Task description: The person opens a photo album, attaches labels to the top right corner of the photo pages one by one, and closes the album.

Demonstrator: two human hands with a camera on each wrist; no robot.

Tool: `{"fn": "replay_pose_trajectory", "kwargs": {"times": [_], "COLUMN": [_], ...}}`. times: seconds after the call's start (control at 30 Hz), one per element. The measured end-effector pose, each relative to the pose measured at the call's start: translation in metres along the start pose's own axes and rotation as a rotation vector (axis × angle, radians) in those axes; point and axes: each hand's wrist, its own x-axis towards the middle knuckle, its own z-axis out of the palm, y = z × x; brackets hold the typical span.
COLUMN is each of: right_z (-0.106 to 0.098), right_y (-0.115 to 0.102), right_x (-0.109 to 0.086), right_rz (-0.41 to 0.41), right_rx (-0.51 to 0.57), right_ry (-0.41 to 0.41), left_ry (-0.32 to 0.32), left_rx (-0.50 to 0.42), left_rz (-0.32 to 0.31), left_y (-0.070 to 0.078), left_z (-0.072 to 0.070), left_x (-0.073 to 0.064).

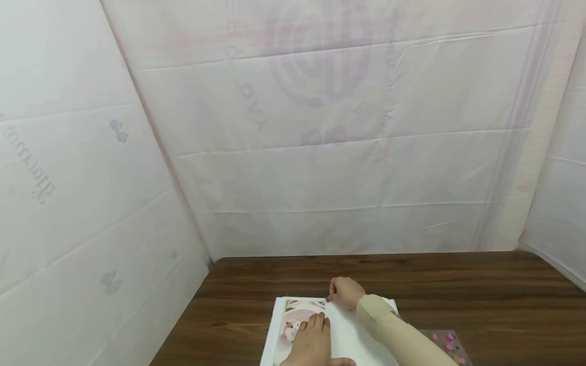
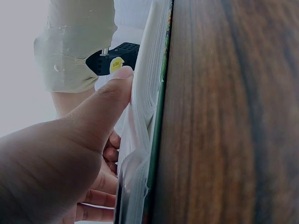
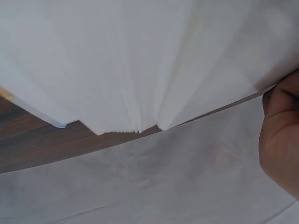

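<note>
An open book (image 1: 341, 330) with white pages and a picture (image 1: 293, 330) on its left page lies on the wooden table. Across that page my left hand (image 1: 313, 338) rests with its fingers straight and its thumb out over the right page. From the left wrist side, the thumb (image 2: 105, 105) lies against the thick stack of pages (image 2: 148, 60). My right hand (image 1: 347, 292) has curled fingers at the book's far edge, pinching a small magenta piece (image 1: 327, 299) beside the picture's upper corner. The right wrist view shows this hand (image 3: 282, 135) only partly, at the page's edge.
A clear sheet (image 1: 450, 345) with pink spots lies right of the book, partly behind the right sleeve (image 1: 403, 333). The brown table (image 1: 494, 290) reaches back to a white sheet hung as a wall (image 1: 320, 178), with another on the left (image 1: 91, 203).
</note>
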Motion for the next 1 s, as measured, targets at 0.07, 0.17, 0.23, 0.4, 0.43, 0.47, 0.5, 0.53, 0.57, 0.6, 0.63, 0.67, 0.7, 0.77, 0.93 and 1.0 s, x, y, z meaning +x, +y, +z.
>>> {"fn": "replay_pose_trajectory", "kwargs": {"times": [0.07,0.17,0.23,0.4,0.43,0.47,0.5,0.53,0.57,0.6,0.63,0.67,0.7,0.77,0.93,1.0], "right_z": [0.0,-0.002,-0.005,-0.009,-0.009,-0.009,-0.008,-0.008,-0.007,-0.007,-0.008,-0.008,-0.009,-0.011,-0.021,-0.025], "right_y": [0.0,-0.001,-0.003,-0.006,-0.006,-0.005,-0.004,-0.003,-0.002,-0.001,0.0,0.001,0.001,0.001,0.0,0.0], "right_x": [-0.001,-0.002,-0.004,-0.008,-0.008,-0.008,-0.008,-0.007,-0.007,-0.006,-0.006,-0.005,-0.005,-0.005,-0.009,-0.011], "right_rz": [0.003,0.023,0.037,0.06,0.058,0.056,0.054,0.046,0.044,0.043,0.046,0.047,0.047,0.051,0.035,0.031], "right_rx": [-0.019,-0.019,-0.009,-0.002,-0.006,-0.008,-0.007,-0.008,-0.002,0.005,0.014,0.025,0.036,0.05,0.063,0.083], "right_ry": [0.003,-0.004,-0.011,-0.019,-0.017,-0.016,-0.014,-0.01,-0.01,-0.009,-0.011,-0.011,-0.011,-0.011,-0.005,-0.011], "left_ry": [0.001,-0.001,-0.002,-0.014,-0.018,-0.023,-0.028,-0.03,-0.025,-0.022,-0.017,-0.01,-0.002,0.01,-0.02,-0.037], "left_rx": [0.0,0.002,0.003,0.001,-0.002,-0.005,-0.007,-0.009,-0.007,-0.005,-0.003,0.001,0.003,0.005,-0.033,-0.046], "left_rz": [0.002,0.003,0.005,0.009,0.009,0.009,0.008,0.008,0.008,0.009,0.011,0.012,0.015,0.019,0.014,0.009], "left_y": [0.0,0.001,0.002,0.003,0.003,0.003,0.003,0.003,0.003,0.003,0.003,0.003,0.002,0.002,0.001,0.0], "left_z": [0.001,0.001,0.002,0.001,0.002,0.002,0.002,0.003,0.004,0.005,0.006,0.007,0.008,0.009,0.01,0.01], "left_x": [0.0,0.001,0.002,0.002,0.003,0.003,0.003,0.004,0.004,0.005,0.005,0.006,0.006,0.007,0.009,0.01]}}
